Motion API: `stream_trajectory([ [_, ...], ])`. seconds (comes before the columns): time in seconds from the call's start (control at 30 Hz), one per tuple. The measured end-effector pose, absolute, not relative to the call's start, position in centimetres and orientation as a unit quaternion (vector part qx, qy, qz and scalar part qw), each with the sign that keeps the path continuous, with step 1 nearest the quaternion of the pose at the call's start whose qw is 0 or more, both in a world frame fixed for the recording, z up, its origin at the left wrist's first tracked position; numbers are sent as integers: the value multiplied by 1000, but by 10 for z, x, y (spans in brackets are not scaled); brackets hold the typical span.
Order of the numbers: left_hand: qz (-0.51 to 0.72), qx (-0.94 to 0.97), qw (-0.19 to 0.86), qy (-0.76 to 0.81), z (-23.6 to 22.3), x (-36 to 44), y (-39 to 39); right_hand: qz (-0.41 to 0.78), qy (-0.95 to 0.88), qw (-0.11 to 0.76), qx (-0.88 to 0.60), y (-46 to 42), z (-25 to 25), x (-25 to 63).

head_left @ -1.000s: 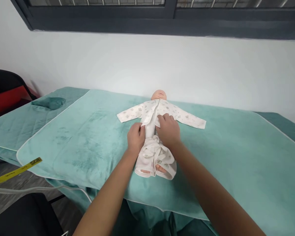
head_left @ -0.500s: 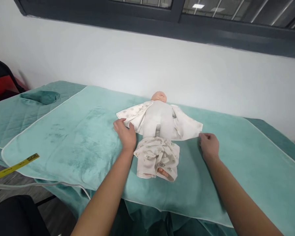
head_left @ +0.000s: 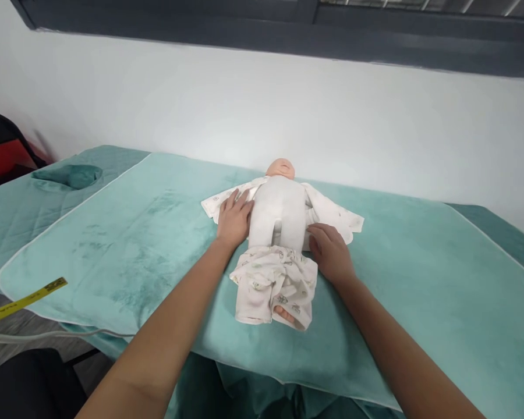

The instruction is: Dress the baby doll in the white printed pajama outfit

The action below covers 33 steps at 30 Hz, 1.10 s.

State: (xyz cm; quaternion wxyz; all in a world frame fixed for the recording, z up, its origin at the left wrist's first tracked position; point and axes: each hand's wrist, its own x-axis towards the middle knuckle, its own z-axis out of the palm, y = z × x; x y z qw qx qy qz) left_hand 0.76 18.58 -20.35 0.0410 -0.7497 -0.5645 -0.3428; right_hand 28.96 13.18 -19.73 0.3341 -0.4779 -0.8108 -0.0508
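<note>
A baby doll [head_left: 283, 201] with a white cloth body lies on its back, its head toward the wall. An open white patterned baby shirt [head_left: 332, 212] spreads out from under it on both sides. Patterned baby trousers [head_left: 273, 279] are bunched around the doll's lower legs, and toes show at one cuff. My left hand [head_left: 234, 221] rests with fingers apart on the shirt's left side, against the doll's flank. Beside the doll's right hip, my right hand [head_left: 332, 251] has its fingers bent together on the shirt's lower edge; the fingertips are partly hidden.
The doll lies on a green padded mat [head_left: 135, 233] with pale piping. A rolled green cloth piece [head_left: 67, 176] sits at the far left. A white wall [head_left: 244, 105] rises behind. A yellow strap [head_left: 24, 301] and a pale cable [head_left: 48, 336] cross the lower left.
My right hand has moved left from the shirt's outer corner to the doll's hip. My left hand has moved up and inward onto the shirt. The shirt's sleeves now show more at both sides.
</note>
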Motion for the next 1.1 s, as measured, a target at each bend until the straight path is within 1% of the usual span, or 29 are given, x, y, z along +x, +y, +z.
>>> stream_trajectory([
  [0.2, -382, -644, 22, -663, -208, 4, 195, -45, -778, 366, -509, 132, -200, 293],
  [0.33, -432, -624, 28, -650, -201, 3, 187, -26, -779, 371, -504, 128, -197, 292],
  [0.4, -474, -621, -3, -624, -197, 3, 177, 30, -785, 365, -500, 125, -194, 291],
  [0.47, -508, -615, -109, -593, -195, 4, 164, 123, -783, 347, -502, 122, -190, 290],
  [0.57, -521, -575, -335, -535, -193, 5, 141, 299, -745, 327, -499, 115, -185, 292],
  [0.6, -515, -561, -394, -515, -191, 5, 132, 356, -729, 322, -488, 113, -183, 292],
  [0.63, -507, -552, -437, -498, -190, 4, 124, 406, -716, 317, -471, 111, -182, 293],
  [0.7, -483, -551, -487, -475, -186, 2, 108, 476, -701, 310, -431, 107, -179, 294],
  [0.83, -413, -594, -518, -455, -176, -5, 85, 518, -692, 293, -408, 103, -176, 294],
  [0.93, -372, -624, -519, -450, -171, -8, 77, 505, -699, 292, -413, 103, -178, 293],
  [1.1, -353, -662, -507, -424, -169, -14, 72, 468, -718, 308, -412, 104, -181, 293],
])
